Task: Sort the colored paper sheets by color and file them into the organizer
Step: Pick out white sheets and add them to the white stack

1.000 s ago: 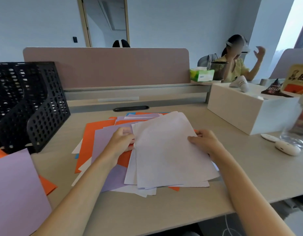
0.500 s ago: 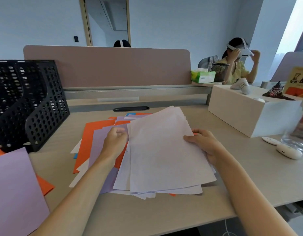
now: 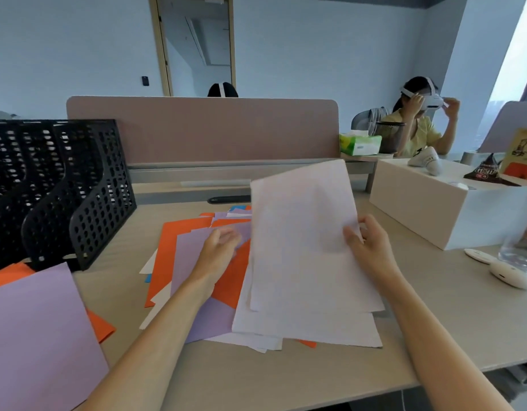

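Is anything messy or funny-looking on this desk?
Yes. The pile in the middle of the desk is messy: orange, purple, white and blue sheets lie crooked and mixed, with corners poking out every way. The right hand pinches one white sheet, tilted up off the pile.

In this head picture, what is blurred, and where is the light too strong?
Head view: the left hand is smeared by motion at its fingers, while the right hand, pinching the white sheet, looks fairly sharp. Head view: daylight at the window on the right edge is washed out. Head view: the wide lens makes the door frame lean.
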{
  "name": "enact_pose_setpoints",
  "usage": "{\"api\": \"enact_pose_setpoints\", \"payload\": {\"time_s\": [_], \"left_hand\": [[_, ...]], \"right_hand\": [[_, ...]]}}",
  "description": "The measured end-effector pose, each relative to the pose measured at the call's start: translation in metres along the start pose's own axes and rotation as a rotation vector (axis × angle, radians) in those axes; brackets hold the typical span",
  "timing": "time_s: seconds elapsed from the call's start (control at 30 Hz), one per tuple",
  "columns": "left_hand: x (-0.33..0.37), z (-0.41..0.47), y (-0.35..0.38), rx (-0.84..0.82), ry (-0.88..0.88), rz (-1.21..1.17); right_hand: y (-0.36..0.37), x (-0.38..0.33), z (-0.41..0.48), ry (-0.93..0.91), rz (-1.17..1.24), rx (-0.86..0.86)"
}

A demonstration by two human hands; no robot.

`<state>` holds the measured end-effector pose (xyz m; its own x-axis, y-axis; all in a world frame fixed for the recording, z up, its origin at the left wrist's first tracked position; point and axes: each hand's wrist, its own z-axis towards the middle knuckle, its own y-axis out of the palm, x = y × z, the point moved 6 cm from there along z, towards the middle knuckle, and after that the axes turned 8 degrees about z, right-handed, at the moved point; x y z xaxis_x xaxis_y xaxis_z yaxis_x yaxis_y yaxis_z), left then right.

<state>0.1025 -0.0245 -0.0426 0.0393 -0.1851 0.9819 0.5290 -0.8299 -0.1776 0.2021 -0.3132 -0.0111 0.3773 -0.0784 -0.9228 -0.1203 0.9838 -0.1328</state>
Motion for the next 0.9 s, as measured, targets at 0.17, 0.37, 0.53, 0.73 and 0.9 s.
{"api": "enact_pose_setpoints", "payload": {"time_s": [0.17, 0.37, 0.53, 0.73, 0.9], "left_hand": [[0.021, -0.021, 0.019, -0.094, 0.091, -0.058], [0.107, -0.029, -0.021, 0.234, 0.323, -0.221], [0.162, -0.042, -0.032, 0.275, 0.538, -0.124], [0.119, -0.034, -0.022, 0.193, 0.403, 0.119], [0.121, -0.052, -0.024, 0.158, 0.405, 0.265]], "right_hand": [[0.006, -0.021, -0.006, -0.058, 0.133, 0.097], [0.023, -0.086, 0.001, -0.172, 0.311, 0.045], [0.039, -0.14, -0.001, -0.376, 0.37, 0.054], [0.054, -0.094, -0.019, -0.21, 0.33, 0.053], [0.07, -0.098, -0.031, -0.225, 0.274, 0.075]]}}
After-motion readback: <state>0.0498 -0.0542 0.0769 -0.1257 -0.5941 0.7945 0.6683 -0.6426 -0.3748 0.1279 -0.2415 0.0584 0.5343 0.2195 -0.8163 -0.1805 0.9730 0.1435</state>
